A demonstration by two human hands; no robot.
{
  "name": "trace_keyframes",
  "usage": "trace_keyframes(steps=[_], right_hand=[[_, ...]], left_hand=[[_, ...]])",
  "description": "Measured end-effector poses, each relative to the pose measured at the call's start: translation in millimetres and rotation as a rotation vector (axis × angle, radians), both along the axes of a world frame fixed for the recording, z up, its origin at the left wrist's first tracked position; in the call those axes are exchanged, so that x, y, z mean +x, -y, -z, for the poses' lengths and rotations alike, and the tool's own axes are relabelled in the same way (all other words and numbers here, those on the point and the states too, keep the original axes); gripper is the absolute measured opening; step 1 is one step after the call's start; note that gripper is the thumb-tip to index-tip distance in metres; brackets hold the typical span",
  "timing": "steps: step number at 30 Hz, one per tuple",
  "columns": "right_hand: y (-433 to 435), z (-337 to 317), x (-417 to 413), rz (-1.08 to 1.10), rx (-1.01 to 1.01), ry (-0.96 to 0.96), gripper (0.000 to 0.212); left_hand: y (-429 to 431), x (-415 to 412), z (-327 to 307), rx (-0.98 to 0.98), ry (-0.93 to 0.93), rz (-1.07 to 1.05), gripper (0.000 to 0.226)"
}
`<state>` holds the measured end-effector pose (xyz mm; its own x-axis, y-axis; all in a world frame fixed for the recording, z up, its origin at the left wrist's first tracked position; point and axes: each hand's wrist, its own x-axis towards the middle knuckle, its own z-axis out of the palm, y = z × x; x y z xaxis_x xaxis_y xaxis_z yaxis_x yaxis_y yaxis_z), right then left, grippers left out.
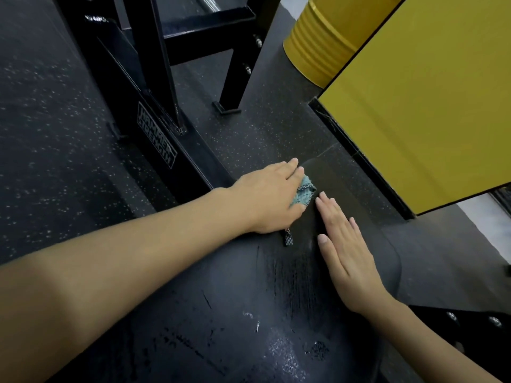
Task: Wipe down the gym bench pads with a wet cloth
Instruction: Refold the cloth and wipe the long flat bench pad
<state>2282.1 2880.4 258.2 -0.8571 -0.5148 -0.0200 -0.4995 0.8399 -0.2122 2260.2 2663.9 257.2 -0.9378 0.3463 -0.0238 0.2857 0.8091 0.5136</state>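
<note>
One view only, from your head: wide-angle, tilted steeply down and forward over the bench pad (249, 313), close in; rack frame (164, 78) far left, yellow panel (428, 106) far right. Edges seemingly bowed by the lens.

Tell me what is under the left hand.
A teal cloth, pressed flat onto the black bench pad. Only one edge and a checkered corner by the wrist show; the left hand covers the rest.

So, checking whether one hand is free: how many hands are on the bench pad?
2. The left hand presses the cloth at the far end of the bench pad; the right hand lies flat beside it.
</note>
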Motion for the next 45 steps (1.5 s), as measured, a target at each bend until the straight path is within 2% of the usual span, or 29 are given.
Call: trace_keyframes(steps=[8,13,30,40,45], right_hand=[[1.6,-0.5,0.9,0.005,0.024,-0.013,0.058],[2.5,-1.4,0.0,0.006,0.021,0.002,0.057],[2.4,-3.9,0.0,0.013,0.019,0.018,0.057],[2.4,-1.8,-0.5,0.009,0.023,-0.002,0.056],[1.0,-2.8,-1.3,0.015,0.007,0.017,0.057]], left_hand=[[-21.9,-44.4,-0.7,-0.023,-0.008,-0.006,0.075],[-23.1,-69.2,-2.8,0.041,0.053,0.022,0.07],[12.9,-5.0,14.0,0.079,-0.047,0.104,0.062],[-8.0,-50.8,-4.8,0.035,0.072,0.084,0.057],[-7.7,-49.5,-3.8,0.048,0.076,0.126,0.057]])
